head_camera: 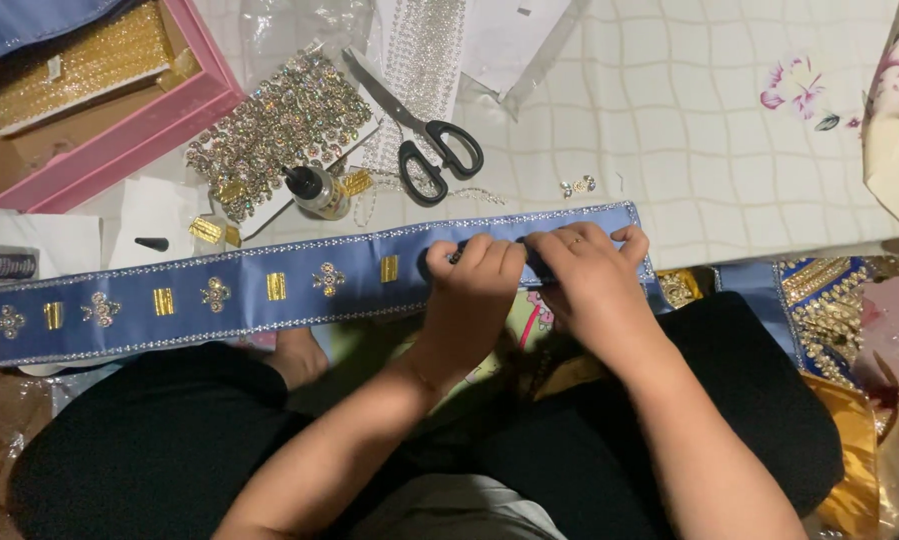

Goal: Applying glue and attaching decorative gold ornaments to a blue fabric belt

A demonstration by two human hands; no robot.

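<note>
A person sits cross-legged in dark trousers, seen from above, with a long blue fabric band [269, 290] stretched flat across the lap from left to right. The band has silver beaded edges and a row of gold bars and jewelled motifs glued along its middle, running from the left end up to about the centre; the stretch to the right is plain blue.

Both hands rest on the band just right of centre, side by side and touching. The left hand [474, 275] is curled, fingers bent down onto the cloth, pinching something small and dark that cannot be made out. The right hand [589, 265], with a ring on one finger, is also curled over the band, fingertips pressing on the same spot, as if to hold the cloth flat and steady where the row of ornaments ends.

Supplies lie within easy reach on the far side. A small glue bottle [314, 190] stands just beyond the band, its black cap [152, 243] off and lying to the left. A sheet of rhinestone pieces [279, 120] sits behind it, black-handled scissors [424, 140] to its right, and a pink box [119, 130] holding gold trim at far left. A pale quilted cloth [719, 120] covers the floor.
</note>
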